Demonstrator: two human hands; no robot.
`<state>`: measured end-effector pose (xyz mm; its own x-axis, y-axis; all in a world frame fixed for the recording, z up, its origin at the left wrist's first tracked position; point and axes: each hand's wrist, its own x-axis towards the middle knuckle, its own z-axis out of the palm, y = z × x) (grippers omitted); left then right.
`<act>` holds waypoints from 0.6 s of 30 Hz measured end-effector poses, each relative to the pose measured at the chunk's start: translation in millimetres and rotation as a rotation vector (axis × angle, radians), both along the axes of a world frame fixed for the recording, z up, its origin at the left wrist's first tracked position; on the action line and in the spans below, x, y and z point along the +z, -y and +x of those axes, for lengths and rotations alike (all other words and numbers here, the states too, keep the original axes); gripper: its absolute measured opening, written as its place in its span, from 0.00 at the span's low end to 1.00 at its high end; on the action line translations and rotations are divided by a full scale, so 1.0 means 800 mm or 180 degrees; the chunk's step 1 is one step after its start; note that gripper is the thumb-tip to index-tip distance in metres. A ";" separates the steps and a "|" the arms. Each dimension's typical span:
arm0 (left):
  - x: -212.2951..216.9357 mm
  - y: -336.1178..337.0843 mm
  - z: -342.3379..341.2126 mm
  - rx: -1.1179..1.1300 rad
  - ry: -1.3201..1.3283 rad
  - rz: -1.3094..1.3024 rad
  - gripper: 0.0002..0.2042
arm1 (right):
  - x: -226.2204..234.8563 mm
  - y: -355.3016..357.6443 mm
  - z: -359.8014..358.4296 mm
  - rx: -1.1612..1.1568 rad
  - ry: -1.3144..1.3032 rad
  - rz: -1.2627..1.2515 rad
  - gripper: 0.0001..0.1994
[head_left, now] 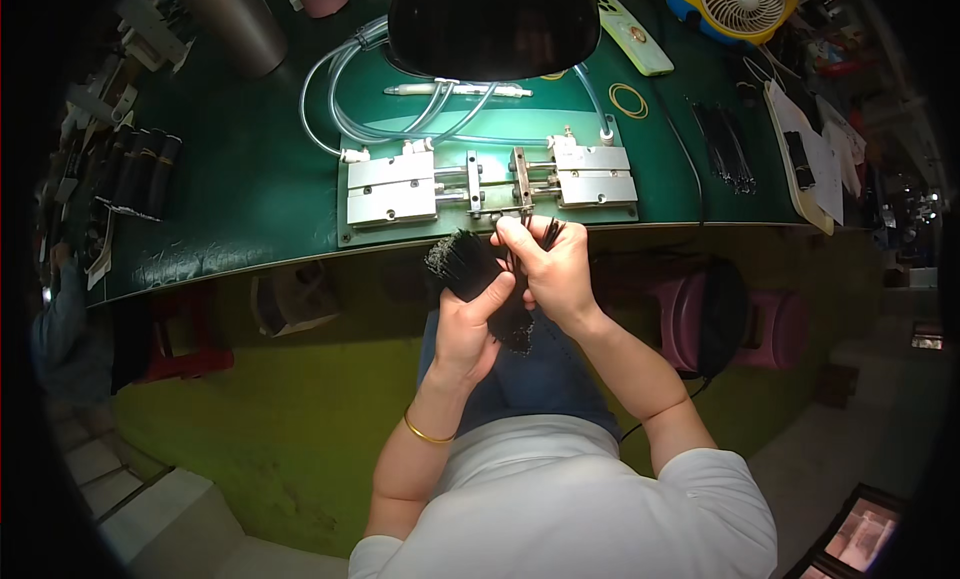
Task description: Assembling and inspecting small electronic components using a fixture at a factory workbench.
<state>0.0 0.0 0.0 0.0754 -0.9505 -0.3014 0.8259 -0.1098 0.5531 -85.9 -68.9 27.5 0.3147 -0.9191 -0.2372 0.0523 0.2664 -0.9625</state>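
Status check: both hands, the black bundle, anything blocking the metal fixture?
Left hand gripping black strand bundle. Right hand pinching a few strands off it, just short of metal fixture. Black lamp shade overhangs the green bench; fixture front unobstructed.

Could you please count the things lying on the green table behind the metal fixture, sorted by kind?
Pens: 1
Rubber bands: 1
Phones: 1
Small fans: 1
Metal cups: 1
Total: 5
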 end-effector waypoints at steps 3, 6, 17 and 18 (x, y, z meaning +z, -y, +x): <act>0.001 -0.001 0.000 0.0013 -0.0148 0.0042 0.06 | -0.001 -0.001 0.000 0.0062 -0.0037 -0.0227 0.11; 0.005 -0.003 0.000 0.0071 -0.0141 0.0045 0.06 | 0.004 -0.006 0.002 0.0083 0.0010 -0.0298 0.11; -0.004 -0.007 0.001 -0.0014 0.0019 0.0105 0.06 | 0.003 -0.007 0.003 -0.0041 -0.0033 -0.0162 0.11; -0.005 -0.007 0.001 -0.0011 0.0006 0.0116 0.06 | 0.003 -0.006 0.003 -0.0052 -0.0049 -0.0161 0.11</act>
